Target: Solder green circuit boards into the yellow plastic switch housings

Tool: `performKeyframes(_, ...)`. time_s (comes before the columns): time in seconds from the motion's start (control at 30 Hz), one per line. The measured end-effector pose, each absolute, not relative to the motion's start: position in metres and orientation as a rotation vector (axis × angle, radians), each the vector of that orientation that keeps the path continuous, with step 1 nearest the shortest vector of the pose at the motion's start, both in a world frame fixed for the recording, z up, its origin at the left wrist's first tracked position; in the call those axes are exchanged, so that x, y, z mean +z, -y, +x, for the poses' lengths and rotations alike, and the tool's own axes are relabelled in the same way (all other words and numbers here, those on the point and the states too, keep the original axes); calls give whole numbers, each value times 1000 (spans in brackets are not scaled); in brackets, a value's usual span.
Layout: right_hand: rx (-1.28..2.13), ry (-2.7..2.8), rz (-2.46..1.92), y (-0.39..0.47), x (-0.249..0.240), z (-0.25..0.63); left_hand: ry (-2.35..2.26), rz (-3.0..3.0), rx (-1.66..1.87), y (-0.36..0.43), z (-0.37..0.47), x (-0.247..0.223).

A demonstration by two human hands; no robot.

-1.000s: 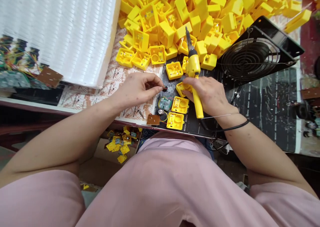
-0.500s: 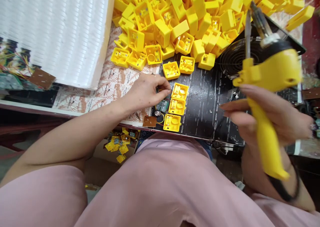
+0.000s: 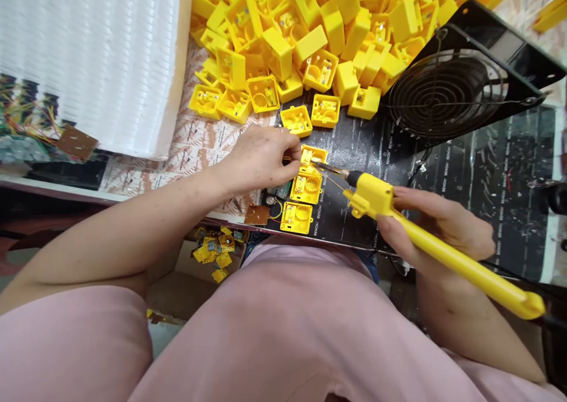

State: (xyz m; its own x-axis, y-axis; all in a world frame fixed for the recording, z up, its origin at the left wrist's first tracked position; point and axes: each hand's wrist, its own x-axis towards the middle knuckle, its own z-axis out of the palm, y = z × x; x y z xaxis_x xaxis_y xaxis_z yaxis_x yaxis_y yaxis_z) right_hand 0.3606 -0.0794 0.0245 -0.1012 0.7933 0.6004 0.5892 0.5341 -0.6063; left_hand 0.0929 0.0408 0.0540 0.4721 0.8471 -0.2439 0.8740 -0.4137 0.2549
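In my right hand (image 3: 436, 225) is a yellow soldering gun (image 3: 452, 257) with a solder feed on its front. Its tip and a thin strand of solder reach into the farthest of three yellow plastic housings (image 3: 313, 156) lined up on the bench. My left hand (image 3: 266, 154) is pinched at that housing's left side, on what looks like a thin wire mostly hidden by the fingers. Below the left hand lie a green circuit board (image 3: 280, 190), partly covered, a small round metal part (image 3: 270, 201) and a brown board (image 3: 257, 215) wired to the nearest housing (image 3: 296, 218).
A large heap of yellow housings (image 3: 277, 51) fills the back of the bench. At the right stands a black fan (image 3: 436, 104) with a wire guard. White foam (image 3: 97, 54) lies at the left beside wired boards (image 3: 26, 136). An open box (image 3: 181, 272) below the edge holds more housings.
My right hand has brought the soldering gun down and left, from in front of the fan to the farthest housing. The left hand stays beside that housing, its fingers closer to it.
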Motion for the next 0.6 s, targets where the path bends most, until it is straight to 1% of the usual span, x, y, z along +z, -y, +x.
performKeyframes(0.07, 212, 1874, -1024, 73, 27, 356, -1445, 2403, -168, -42, 96, 57)
performKeyframes(0.3, 251, 2020, -998, 57, 36, 352, -1384, 2422, -107, -45, 96, 58)
performKeyframes(0.47, 206, 2115, -938, 52, 53, 351, -1442, 2351, -179, -45, 100, 63)
performKeyframes(0.53, 236, 2127, -986, 54, 54, 355, -1442, 2362, -203, -45, 102, 64)
performKeyframes(0.6, 311, 2096, -1137, 58, 50, 363, -1439, 2390, -211, -46, 102, 64)
